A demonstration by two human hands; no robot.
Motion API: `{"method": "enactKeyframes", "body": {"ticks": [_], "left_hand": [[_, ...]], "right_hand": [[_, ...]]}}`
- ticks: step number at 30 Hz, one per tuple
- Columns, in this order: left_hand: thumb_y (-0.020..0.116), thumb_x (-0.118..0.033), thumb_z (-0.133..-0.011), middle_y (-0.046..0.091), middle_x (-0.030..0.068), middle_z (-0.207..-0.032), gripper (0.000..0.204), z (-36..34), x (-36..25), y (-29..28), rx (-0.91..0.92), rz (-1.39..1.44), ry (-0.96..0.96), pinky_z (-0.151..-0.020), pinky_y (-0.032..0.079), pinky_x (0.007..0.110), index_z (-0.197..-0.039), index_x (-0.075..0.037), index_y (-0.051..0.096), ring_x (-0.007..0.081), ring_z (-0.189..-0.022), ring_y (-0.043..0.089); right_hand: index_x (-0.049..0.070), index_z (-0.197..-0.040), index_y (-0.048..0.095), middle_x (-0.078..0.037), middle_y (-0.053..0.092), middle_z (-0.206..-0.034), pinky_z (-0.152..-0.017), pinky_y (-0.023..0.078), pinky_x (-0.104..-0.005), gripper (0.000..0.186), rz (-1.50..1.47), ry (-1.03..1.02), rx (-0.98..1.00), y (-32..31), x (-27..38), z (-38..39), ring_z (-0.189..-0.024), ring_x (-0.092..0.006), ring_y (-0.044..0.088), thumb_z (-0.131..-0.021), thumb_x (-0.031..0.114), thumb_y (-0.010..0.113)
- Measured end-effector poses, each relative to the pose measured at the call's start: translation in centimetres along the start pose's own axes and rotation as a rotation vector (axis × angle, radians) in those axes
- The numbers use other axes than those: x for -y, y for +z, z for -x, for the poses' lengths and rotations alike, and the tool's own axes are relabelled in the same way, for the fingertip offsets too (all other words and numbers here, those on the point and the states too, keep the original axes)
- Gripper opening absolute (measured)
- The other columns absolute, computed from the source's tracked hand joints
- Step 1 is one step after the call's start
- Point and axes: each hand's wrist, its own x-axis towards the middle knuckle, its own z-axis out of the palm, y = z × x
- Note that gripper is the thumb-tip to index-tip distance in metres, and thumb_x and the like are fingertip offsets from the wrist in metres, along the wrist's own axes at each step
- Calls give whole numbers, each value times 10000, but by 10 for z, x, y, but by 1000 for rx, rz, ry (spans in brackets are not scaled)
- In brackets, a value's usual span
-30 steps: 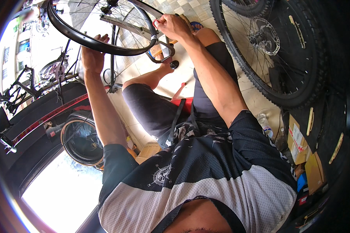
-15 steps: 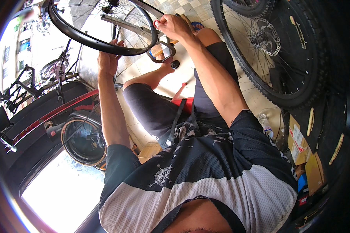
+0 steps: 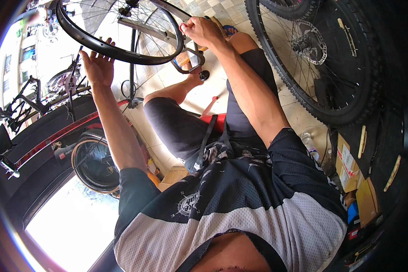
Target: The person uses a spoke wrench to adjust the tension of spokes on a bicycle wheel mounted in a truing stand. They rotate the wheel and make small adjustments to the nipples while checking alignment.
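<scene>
A black wheel rim with spokes [image 3: 84, 41] sits in a metal truing stand [image 3: 147, 31] at the top of the head view. My left hand [image 3: 99, 68] is at the rim's lower left, palm up, fingers spread and apart, just under or against the rim. My right hand [image 3: 199, 31] is closed on a small red object [image 3: 182, 27] at the stand's arm, right beside the rim. My bare legs in dark shorts are bent below the stand, one foot by its base.
A knobby tyred wheel with a disc rotor [image 3: 309, 43] stands at my right. Bicycle frames [image 3: 36, 99] and another wheel [image 3: 95, 161] are on the left. Cardboard boxes [image 3: 347, 167] and a plastic bottle [image 3: 308, 145] lie low on the right. A blurred person is outside, far upper left.
My left hand moved rightward along under the rim half a second ago and has now swung back left with its fingers spread. My right hand is little changed.
</scene>
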Motion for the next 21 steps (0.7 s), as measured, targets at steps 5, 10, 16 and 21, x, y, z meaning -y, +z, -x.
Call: {"method": "enactKeyframes", "body": {"ticks": [5, 10, 16, 21], "left_hand": [[336, -587, -1041, 479, 302, -1423, 742, -5, 41, -10, -53, -121, -59, -1127, 367, 509, -1438, 40, 366, 394, -1332, 472], [431, -533, -1041, 672, 246, -1151, 596, -1, 89, -20, 114, -106, -276, -972, 481, 449, -1233, 17, 558, 332, -1050, 660], [454, -474, -1038, 716, 240, -1048, 511, -11, 58, -24, 232, -197, -145, -924, 487, 392, -1099, 6, 617, 321, -1002, 688], [389, -525, -1048, 657, 291, -1203, 559, -10, 27, -20, 75, -131, -91, -1001, 459, 479, -1194, -10, 549, 351, -1109, 650]], "right_hand": [[7, -956, 711, -144, 746, -885, -735, 542, -374, 319, 4, 1, -5, -1, 0, 1, -809, -268, 717, -889, 319, 692], [16, -947, 709, -140, 747, -901, -747, 541, -372, 314, 9, 47, 16, -2, 2, 1, -825, -263, 717, -873, 321, 700], [24, -960, 711, -133, 749, -905, -739, 540, -370, 331, -1, 48, 9, -1, 3, 1, -819, -261, 718, -875, 343, 711], [24, -951, 708, -131, 748, -895, -735, 540, -366, 320, 4, 29, 7, -3, 2, 2, -813, -256, 717, -883, 336, 707]]}}
